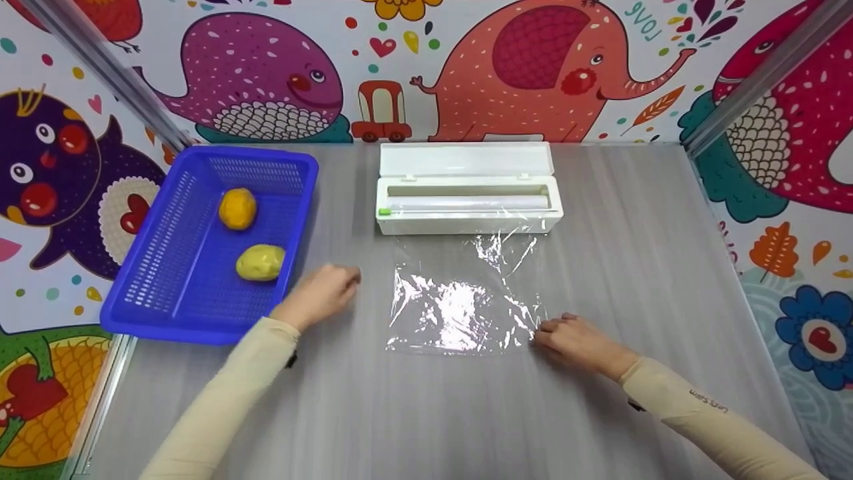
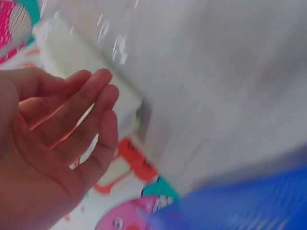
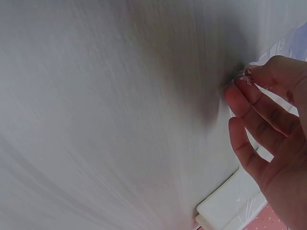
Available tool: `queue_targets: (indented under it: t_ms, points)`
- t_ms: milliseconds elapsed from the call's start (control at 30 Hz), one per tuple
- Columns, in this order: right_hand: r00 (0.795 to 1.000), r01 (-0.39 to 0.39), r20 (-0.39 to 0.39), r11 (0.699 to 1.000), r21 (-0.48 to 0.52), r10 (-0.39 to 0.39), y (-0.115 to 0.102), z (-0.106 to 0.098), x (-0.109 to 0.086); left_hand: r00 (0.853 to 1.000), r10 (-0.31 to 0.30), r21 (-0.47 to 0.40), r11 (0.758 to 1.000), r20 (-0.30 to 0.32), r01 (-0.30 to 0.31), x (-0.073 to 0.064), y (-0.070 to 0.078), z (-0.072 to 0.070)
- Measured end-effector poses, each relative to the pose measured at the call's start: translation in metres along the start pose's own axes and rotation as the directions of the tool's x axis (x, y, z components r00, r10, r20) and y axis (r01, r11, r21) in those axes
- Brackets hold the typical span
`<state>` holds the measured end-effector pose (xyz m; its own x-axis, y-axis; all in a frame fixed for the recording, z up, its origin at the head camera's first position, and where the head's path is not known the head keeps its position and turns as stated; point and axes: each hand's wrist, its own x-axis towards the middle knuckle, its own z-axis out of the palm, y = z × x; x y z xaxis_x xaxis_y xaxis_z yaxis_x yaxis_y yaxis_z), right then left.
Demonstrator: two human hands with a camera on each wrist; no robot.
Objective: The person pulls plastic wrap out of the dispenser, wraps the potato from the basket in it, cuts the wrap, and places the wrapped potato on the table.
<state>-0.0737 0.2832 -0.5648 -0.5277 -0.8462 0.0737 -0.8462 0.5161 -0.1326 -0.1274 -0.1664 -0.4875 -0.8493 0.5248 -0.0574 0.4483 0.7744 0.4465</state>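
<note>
A sheet of clear cling film (image 1: pixel 460 307) lies pulled out over the table from a white dispenser box (image 1: pixel 466 223), whose lid is up and whose roll (image 1: pixel 466 203) shows inside. My right hand (image 1: pixel 578 343) pinches the film's near right corner between thumb and fingertips, as the right wrist view shows. My left hand (image 1: pixel 324 293) hovers between the film and a blue basket, touching neither. Its fingers (image 2: pixel 98 103) are loosely bent and hold nothing.
The blue plastic basket (image 1: pixel 193 337) stands at the left, holding a yellow-orange fruit (image 1: pixel 238 209) and a pale yellow potato-like item (image 1: pixel 260 263). A green slider (image 1: pixel 384 211) sits at the box's left front. Patterned panels enclose the table's back and sides.
</note>
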Motion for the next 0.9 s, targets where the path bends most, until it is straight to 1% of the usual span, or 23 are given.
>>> queue_targets:
  t_ms: [67, 133, 167, 233, 300, 333, 400, 433, 467, 500, 533, 567, 633, 667, 700, 733, 767, 800, 833, 867, 900]
  points:
    - [1.0, -0.005, 0.002, 1.0, 0.005, 0.005, 0.0, 0.0, 0.001, 0.999, -0.008, 0.014, 1.0, -0.053, 0.008, 0.003, -0.008, -0.017]
    - [1.0, -0.008, 0.003, 1.0, 0.008, 0.008, 0.0, 0.0, 0.001, 0.994, -0.019, 0.031, 0.999, -0.111, 0.023, 0.005, -0.018, -0.033]
    - [1.0, -0.009, 0.004, 1.0, 0.009, 0.009, 0.0, 0.0, 0.001, 0.991, -0.031, 0.038, 0.999, -0.128, 0.036, 0.006, -0.023, -0.041]
    - [1.0, -0.009, 0.003, 1.0, 0.014, 0.009, 0.0, 0.001, 0.001, 0.988, -0.061, 0.064, 0.995, -0.145, 0.071, 0.007, -0.035, -0.056]
    - [1.0, -0.011, 0.002, 1.0, 0.02, 0.011, 0.0, 0.001, 0.002, 0.986, -0.115, 0.097, 0.987, -0.117, 0.127, 0.007, -0.048, -0.071]
    - [1.0, -0.011, 0.0, 1.0, 0.023, 0.011, 0.0, 0.001, 0.002, 0.986, -0.143, 0.115, 0.981, -0.09, 0.153, 0.006, -0.056, -0.078]
    - [1.0, -0.012, -0.004, 1.0, 0.026, 0.012, 0.001, 0.002, 0.002, 0.981, -0.196, 0.121, 0.973, -0.001, 0.194, 0.005, -0.071, -0.089]
    - [1.0, -0.014, -0.006, 1.0, 0.027, 0.014, 0.001, 0.002, 0.002, 0.975, -0.214, 0.113, 0.972, 0.052, 0.207, 0.004, -0.079, -0.092]
    - [1.0, -0.017, -0.006, 1.0, 0.026, 0.017, 0.001, 0.002, 0.002, 0.968, -0.229, 0.101, 0.971, 0.105, 0.219, 0.004, -0.087, -0.095]
    - [1.0, -0.018, -0.007, 1.0, 0.024, 0.018, 0.001, 0.001, 0.002, 0.955, -0.248, 0.082, 0.968, 0.16, 0.238, 0.003, -0.095, -0.096]
    - [1.0, -0.021, -0.005, 1.0, 0.023, 0.021, 0.0, 0.001, 0.001, 0.939, -0.268, 0.065, 0.963, 0.217, 0.26, 0.003, -0.102, -0.096]
    - [1.0, -0.023, -0.002, 1.0, 0.02, 0.023, 0.0, 0.001, 0.001, 0.918, -0.288, 0.047, 0.957, 0.272, 0.286, 0.002, -0.108, -0.095]
    - [1.0, -0.028, 0.008, 1.0, 0.01, 0.028, 0.0, 0.002, 0.0, 0.879, -0.324, 0.042, 0.943, 0.351, 0.331, 0.002, -0.118, -0.091]
    - [0.999, -0.03, 0.013, 1.0, 0.006, 0.03, -0.001, 0.002, 0.0, 0.854, -0.353, 0.039, 0.93, 0.382, 0.366, 0.001, -0.121, -0.089]
    - [0.999, -0.032, 0.018, 0.999, 0.001, 0.032, -0.001, 0.002, 0.0, 0.833, -0.376, 0.04, 0.918, 0.406, 0.395, 0.001, -0.125, -0.086]
    - [0.999, -0.035, 0.023, 0.999, -0.002, 0.035, -0.001, 0.002, 0.0, 0.82, -0.391, 0.044, 0.91, 0.418, 0.411, 0.001, -0.127, -0.083]
    - [0.999, -0.037, 0.027, 0.999, -0.006, 0.038, -0.001, 0.003, 0.0, 0.81, -0.403, 0.045, 0.904, 0.426, 0.426, 0.001, -0.129, -0.081]
    - [0.999, -0.041, 0.031, 0.999, -0.008, 0.041, -0.001, 0.003, 0.0, 0.807, -0.41, 0.047, 0.9, 0.426, 0.433, 0.001, -0.131, -0.079]
    - [0.998, -0.045, 0.033, 0.999, -0.008, 0.045, -0.001, 0.003, 0.0, 0.806, -0.416, 0.043, 0.897, 0.42, 0.44, 0.0, -0.133, -0.078]
    - [0.998, -0.048, 0.032, 0.999, -0.007, 0.048, -0.001, 0.003, 0.0, 0.812, -0.415, 0.037, 0.897, 0.411, 0.44, 0.001, -0.134, -0.076]
    - [0.998, -0.051, 0.031, 0.999, -0.006, 0.051, -0.001, 0.003, -0.001, 0.824, -0.405, 0.035, 0.904, 0.396, 0.427, 0.001, -0.135, -0.076]
